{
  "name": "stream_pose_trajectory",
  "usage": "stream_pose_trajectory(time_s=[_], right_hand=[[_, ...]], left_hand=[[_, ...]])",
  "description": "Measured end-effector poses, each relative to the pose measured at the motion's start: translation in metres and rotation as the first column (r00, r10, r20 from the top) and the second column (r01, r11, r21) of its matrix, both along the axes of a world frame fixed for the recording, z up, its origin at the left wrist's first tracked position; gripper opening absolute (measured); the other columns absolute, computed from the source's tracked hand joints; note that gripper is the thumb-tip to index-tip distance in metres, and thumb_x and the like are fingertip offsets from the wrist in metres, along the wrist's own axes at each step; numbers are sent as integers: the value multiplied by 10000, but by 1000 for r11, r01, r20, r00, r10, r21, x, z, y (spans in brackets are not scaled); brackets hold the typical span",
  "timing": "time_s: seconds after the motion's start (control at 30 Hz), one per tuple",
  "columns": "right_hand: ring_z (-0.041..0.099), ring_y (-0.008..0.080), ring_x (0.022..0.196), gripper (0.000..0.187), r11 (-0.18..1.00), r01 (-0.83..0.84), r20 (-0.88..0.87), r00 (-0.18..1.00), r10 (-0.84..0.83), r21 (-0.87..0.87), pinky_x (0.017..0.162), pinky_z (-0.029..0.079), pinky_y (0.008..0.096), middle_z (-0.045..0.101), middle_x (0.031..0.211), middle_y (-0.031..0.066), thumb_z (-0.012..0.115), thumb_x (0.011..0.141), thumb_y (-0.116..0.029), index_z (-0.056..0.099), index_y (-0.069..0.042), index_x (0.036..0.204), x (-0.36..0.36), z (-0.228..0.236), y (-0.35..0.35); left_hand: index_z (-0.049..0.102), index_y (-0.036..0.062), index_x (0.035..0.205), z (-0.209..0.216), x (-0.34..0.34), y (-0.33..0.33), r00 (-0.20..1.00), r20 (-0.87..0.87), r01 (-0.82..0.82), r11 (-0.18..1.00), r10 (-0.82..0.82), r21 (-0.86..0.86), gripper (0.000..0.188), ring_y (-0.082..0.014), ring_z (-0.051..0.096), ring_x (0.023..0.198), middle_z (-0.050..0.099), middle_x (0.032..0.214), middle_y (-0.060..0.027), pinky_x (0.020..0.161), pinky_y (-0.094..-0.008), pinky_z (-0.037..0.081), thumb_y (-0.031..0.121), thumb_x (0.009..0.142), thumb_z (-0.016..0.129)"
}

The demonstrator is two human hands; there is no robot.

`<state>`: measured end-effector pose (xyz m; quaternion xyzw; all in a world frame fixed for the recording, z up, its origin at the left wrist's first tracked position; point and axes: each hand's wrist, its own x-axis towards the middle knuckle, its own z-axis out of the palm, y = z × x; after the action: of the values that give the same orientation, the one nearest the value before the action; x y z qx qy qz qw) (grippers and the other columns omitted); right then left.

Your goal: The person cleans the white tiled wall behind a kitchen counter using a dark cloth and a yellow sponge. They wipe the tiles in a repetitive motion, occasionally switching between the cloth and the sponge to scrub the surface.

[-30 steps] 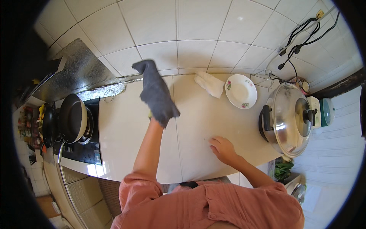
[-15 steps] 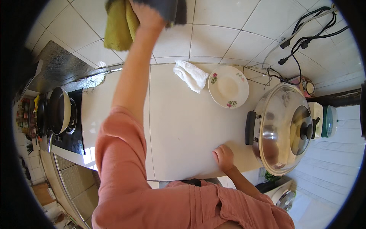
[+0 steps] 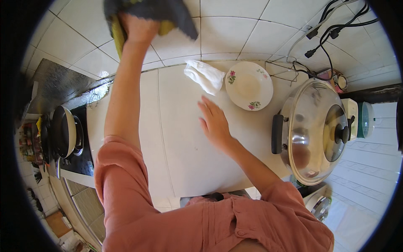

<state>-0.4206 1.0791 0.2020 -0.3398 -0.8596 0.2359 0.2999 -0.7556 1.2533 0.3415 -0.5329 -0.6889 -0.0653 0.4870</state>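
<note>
Against the white wall tiles, my left hand (image 3: 140,30) is closed on a cloth (image 3: 161,10), dark grey on one side and yellow-green on the other. The cloth drapes over the fingers and runs out of view at the top. My right hand (image 3: 217,126) hovers over or rests on the worktop, fingers apart and holding nothing; contact cannot be told. Just beyond its fingertips lies a crumpled white cloth (image 3: 205,77). A white plate with pink flowers (image 3: 248,86) sits to the right of that cloth.
A large steel pot with a glass lid (image 3: 315,132) stands on the right, its black handle toward the worktop (image 3: 189,168). Black cables (image 3: 331,54) hang on the wall behind. To the left, a frying pan (image 3: 65,132) sits on a black hob (image 3: 84,161).
My left hand has moved leftward along the tiles with the cloth, whose dark side now covers more. My right hand has reached forward and left from the front edge, its curled fingers spreading.
</note>
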Motion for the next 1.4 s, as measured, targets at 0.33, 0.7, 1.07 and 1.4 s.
stream_pose_trajectory(time_s=[0.33, 0.7, 1.07, 1.4], right_hand=[[483, 270, 1404, 693, 988, -3, 380, 923, -57, 157, 1102, 446, 410, 472, 1548, 147, 821, 796, -196, 545, 11, 1398, 9, -45, -2], [563, 345, 1257, 455, 984, 176, 542, 826, -156, 15, 1015, 470, 467, 580, 1402, 163, 731, 858, -135, 611, 29, 1266, 190, 11, -99], [600, 347, 772, 122, 989, 53, 152, 988, -32, -137, 680, 480, 472, 580, 802, 110, 708, 891, -124, 605, -79, 843, 156, -30, -104], [581, 352, 734, 122, 996, 60, 122, 991, -51, -70, 633, 456, 482, 566, 791, 115, 723, 856, -128, 610, -83, 845, 158, -46, -102]], left_hand=[[431, 128, 1557, -59, 11, -26, 740, 552, 495, 867, -385, -59, 682, -365, 395, 1473, 430, 1596, -167, 1213, -466, 336, 378, 955, 631], [712, 83, 1184, -11, 69, -13, 747, 130, 655, 755, -652, 27, 338, -342, 675, 1022, 716, 1135, -136, 785, -508, 509, 189, 867, 661], [456, 37, 1532, -57, 56, -38, 852, 352, 381, 920, -387, 89, 552, -438, 405, 1446, 419, 1588, -238, 1207, -537, 301, 212, 1014, 526], [673, 57, 1190, -59, 85, -58, 866, 235, 390, 890, -441, 235, 314, -365, 643, 1074, 684, 1167, -172, 929, -473, 505, 176, 903, 624]])
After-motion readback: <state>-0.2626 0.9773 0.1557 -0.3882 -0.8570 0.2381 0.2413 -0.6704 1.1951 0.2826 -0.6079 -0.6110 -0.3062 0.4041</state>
